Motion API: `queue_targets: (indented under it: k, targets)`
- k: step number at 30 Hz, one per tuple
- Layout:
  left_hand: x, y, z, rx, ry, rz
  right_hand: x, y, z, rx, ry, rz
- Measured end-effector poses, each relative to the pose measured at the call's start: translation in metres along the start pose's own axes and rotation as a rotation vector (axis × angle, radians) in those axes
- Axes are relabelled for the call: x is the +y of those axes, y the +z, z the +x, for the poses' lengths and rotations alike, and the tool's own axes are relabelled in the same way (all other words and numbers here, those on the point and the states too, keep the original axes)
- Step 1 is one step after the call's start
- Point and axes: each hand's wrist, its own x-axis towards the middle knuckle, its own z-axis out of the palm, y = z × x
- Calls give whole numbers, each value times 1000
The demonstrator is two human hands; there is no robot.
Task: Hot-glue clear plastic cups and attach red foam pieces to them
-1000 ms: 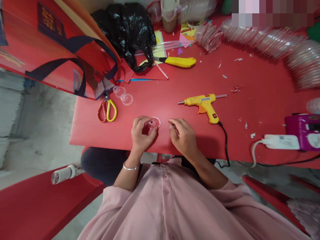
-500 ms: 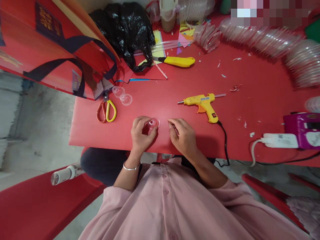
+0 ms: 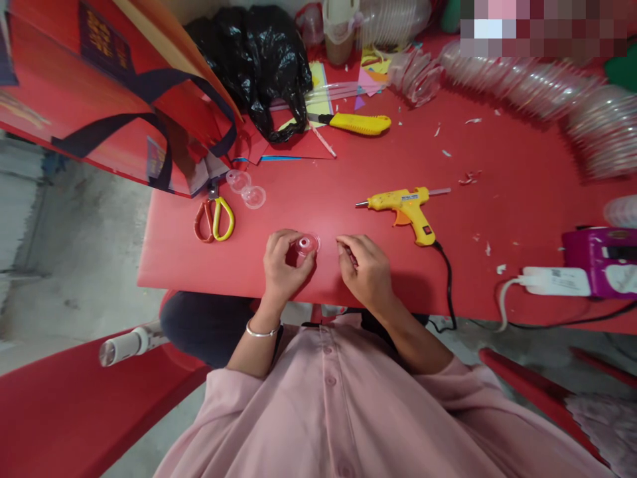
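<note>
Between the thumb and fingers of my left hand (image 3: 287,263) is a small clear plastic dome lid (image 3: 307,245) with a hole in its middle. The lid is at the red table's front part. My right hand (image 3: 365,269) is a short way to its right, fingers curled and thumb pressed to the fingertips; whatever they pinch is too small to make out. A yellow glue gun (image 3: 405,204) lies to the right of that hand, its nozzle pointing left. Two more clear dome lids (image 3: 254,196) rest beyond my left hand.
Scissors (image 3: 215,219) lie at the left near a large red bag (image 3: 114,99). Further back are a black plastic bag (image 3: 253,66) and a yellow cutter knife (image 3: 360,124). Stacked clear plastic cups (image 3: 527,83) line the back right. A white power strip (image 3: 558,281) sits by a purple box (image 3: 604,261).
Both hands keep nearly the same pose, and the lid stays in my left hand. The whole view has shifted slightly.
</note>
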Motion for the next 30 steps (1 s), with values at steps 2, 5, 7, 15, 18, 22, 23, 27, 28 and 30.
queue_targets:
  k: [2, 5, 7, 15, 18, 22, 23, 27, 28, 30]
  targets:
    - [0, 0, 0, -5, -8, 12, 1, 1, 0, 20, -5, 3]
    - [-2, 1, -1, -6, -6, 17, 0, 1, 0, 43, -10, 18]
    - [-3, 1, -1, 0, 3, 1, -1, -1, 0, 19, -40, 30]
    - [-4, 1, -2, -13, -32, -29, -20, 4, 9, -264, -310, -92]
    - [-6, 3, -3, 12, -52, -34, -25, 9, 12, -317, -358, -187]
    - [-11, 7, -4, 45, -84, -74, -29, 11, 11, -324, -395, -294]
    - [-12, 6, -4, 53, -87, -90, -30, 11, 12, -317, -406, -313]
    - [-13, -3, -5, 39, -42, -210, -35, 9, 15, -336, -423, -364]
    - [-13, -5, -6, 28, -33, -258, -36, 8, 16, -347, -426, -373]
    - [-15, -9, -8, 44, -64, -359, -38, 7, 18, -360, -440, -388]
